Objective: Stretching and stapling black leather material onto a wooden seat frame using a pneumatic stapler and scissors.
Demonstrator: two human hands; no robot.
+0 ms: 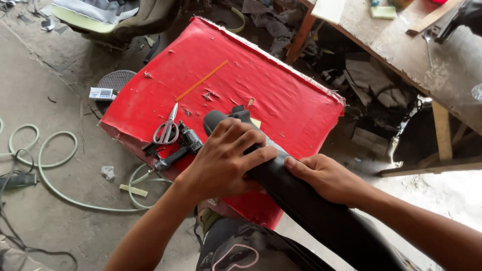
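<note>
Head view shows a long black padded part (pixel 301 200) lying across the red worktop (pixel 281 95) and the person's lap. Left hand (pixel 226 160) presses its fingers closed over the upper end; right hand (pixel 326 175) grips its side. Scissors (pixel 168 128) and an air tool (pixel 175 148) lie just beside; a slipping hand could knock them off the edge.
</note>
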